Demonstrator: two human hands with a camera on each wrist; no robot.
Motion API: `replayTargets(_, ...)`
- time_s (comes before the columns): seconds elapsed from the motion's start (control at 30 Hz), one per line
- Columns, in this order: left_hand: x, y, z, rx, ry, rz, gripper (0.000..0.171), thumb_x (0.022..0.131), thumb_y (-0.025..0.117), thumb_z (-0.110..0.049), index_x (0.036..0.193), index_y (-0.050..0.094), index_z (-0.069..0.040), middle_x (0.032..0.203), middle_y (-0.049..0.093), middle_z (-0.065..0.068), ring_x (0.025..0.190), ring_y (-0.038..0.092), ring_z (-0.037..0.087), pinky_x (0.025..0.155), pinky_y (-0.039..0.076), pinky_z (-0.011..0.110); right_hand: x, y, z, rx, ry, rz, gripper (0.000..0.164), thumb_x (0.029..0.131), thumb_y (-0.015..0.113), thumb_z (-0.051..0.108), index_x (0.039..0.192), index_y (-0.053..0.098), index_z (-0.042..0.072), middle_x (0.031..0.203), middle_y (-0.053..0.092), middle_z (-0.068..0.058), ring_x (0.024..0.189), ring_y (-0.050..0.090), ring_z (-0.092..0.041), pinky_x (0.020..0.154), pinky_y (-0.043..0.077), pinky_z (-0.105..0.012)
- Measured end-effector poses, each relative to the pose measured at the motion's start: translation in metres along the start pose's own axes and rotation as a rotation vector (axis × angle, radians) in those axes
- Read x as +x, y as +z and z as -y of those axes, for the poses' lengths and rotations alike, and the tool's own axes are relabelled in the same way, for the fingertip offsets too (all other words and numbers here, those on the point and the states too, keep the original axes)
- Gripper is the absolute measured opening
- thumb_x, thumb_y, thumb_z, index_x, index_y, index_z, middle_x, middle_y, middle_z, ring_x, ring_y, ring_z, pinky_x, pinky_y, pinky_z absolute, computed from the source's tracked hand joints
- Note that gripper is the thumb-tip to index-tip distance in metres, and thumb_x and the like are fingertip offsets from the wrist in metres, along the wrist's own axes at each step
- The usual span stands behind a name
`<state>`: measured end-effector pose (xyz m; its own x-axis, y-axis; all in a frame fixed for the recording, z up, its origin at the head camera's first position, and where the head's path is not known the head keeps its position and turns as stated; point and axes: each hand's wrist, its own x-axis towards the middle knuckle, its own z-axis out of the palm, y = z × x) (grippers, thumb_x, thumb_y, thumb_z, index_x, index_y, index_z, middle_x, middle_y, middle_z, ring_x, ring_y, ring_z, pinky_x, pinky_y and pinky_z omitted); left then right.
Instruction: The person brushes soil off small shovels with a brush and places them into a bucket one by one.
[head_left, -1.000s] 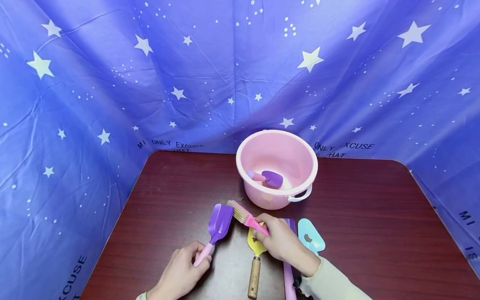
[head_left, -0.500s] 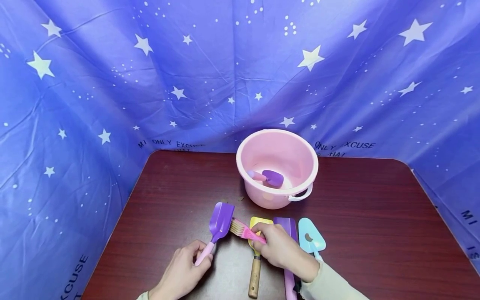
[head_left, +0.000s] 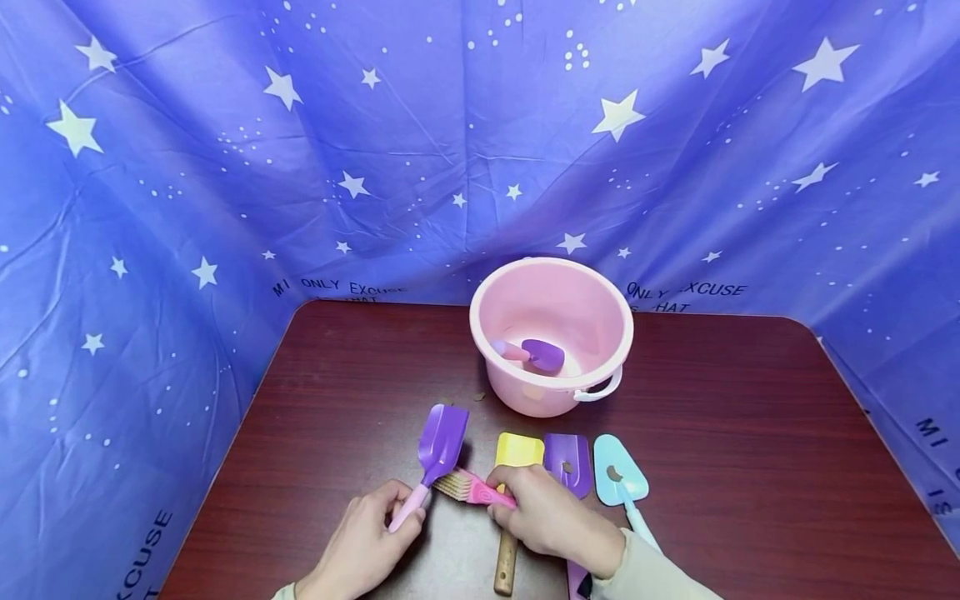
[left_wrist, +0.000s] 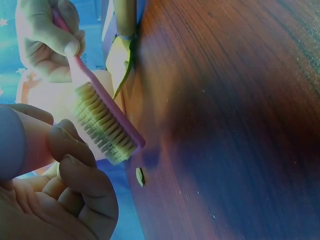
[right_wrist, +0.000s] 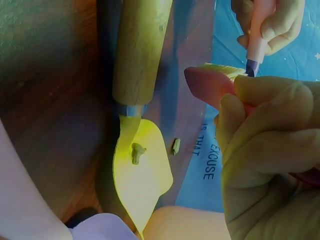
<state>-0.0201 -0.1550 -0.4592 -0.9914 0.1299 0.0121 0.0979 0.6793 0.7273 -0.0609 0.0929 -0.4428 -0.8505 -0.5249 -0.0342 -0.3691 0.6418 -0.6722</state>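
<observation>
My left hand (head_left: pixel 367 533) grips the pink handle of a toy shovel with a purple blade (head_left: pixel 441 442), tilted above the table. In my right hand (head_left: pixel 551 508) is a pink brush (head_left: pixel 474 488), pinched by its handle. Its pale bristles (left_wrist: pixel 102 120) point left, right at the shovel's neck. Under the right hand lies a yellow spade (head_left: pixel 519 447) with a wooden handle, partly hidden; a brown scrap (right_wrist: pixel 137 152) sits on its blade in the right wrist view. Just right of it lie a second purple shovel (head_left: pixel 567 461) and a light blue spade (head_left: pixel 619 471), each bearing a brown scrap.
A pink bucket (head_left: pixel 517 398) with a white handle stands behind the tools, a small purple shovel (head_left: pixel 543 355) inside. Little leaf-like scraps (head_left: pixel 480 397) lie on the dark red table (head_left: pixel 360 358) near its base. A blue star-patterned curtain (head_left: pixel 420 125) surrounds the table.
My right hand has drawn the brush toward me and left, from beside the shovel's blade tip down to its neck. The left hand and its shovel hold nearly still.
</observation>
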Motion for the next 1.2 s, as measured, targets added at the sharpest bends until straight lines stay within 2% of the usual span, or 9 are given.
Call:
replayTargets(0.27, -0.001, 0.001, 0.0, -0.013, 0.0, 0.019, 0.01, 0.079, 0.071, -0.02, 0.08, 0.061, -0.025, 0.058, 0.047, -0.018, 0.047, 0.039, -0.002, 0.044, 0.032, 0.019, 0.002, 0.0, 0.0, -0.012, -0.007, -0.046, 0.015, 0.081, 0.07, 0.013, 0.096, 0.068, 0.013, 0.063, 0.047, 0.013, 0.056, 0.042, -0.002, 0.053, 0.039, -0.022)
replayTargets(0.47, -0.002, 0.002, -0.001, -0.013, 0.019, 0.022, 0.016, 0.079, 0.071, -0.02, 0.077, 0.057, -0.028, 0.057, 0.045, -0.018, 0.048, 0.039, -0.002, 0.046, 0.032, 0.018, 0.002, -0.003, -0.002, 0.002, 0.032, -0.08, 0.014, 0.082, 0.07, 0.012, 0.095, 0.067, 0.013, 0.058, 0.043, 0.012, 0.05, 0.036, 0.0, 0.045, 0.034, -0.022)
replayTargets(0.67, -0.002, 0.003, 0.0, -0.004, 0.052, 0.012, 0.022, 0.078, 0.072, -0.017, 0.076, 0.054, -0.03, 0.056, 0.044, -0.019, 0.049, 0.039, -0.003, 0.046, 0.033, 0.018, 0.004, -0.005, -0.007, 0.008, 0.079, -0.111, 0.017, 0.082, 0.07, 0.014, 0.099, 0.067, 0.013, 0.052, 0.044, 0.014, 0.043, 0.039, 0.002, 0.041, 0.033, -0.022)
replayTargets(1.03, -0.003, 0.003, 0.004, 0.004, 0.055, 0.025, 0.022, 0.077, 0.071, -0.016, 0.075, 0.054, -0.03, 0.054, 0.042, -0.019, 0.048, 0.038, -0.003, 0.045, 0.032, 0.018, 0.008, -0.009, -0.012, 0.016, 0.141, -0.171, 0.016, 0.082, 0.069, 0.012, 0.098, 0.066, 0.012, 0.06, 0.045, 0.007, 0.046, 0.037, -0.001, 0.044, 0.035, -0.023)
replayTargets(1.2, -0.002, 0.003, 0.003, 0.011, 0.048, 0.026, 0.021, 0.078, 0.071, -0.016, 0.076, 0.055, -0.03, 0.055, 0.043, -0.019, 0.048, 0.038, -0.003, 0.045, 0.032, 0.018, 0.007, -0.012, -0.014, 0.017, 0.168, -0.199, 0.017, 0.081, 0.07, 0.012, 0.097, 0.065, 0.013, 0.058, 0.046, 0.008, 0.046, 0.038, -0.001, 0.045, 0.036, -0.023)
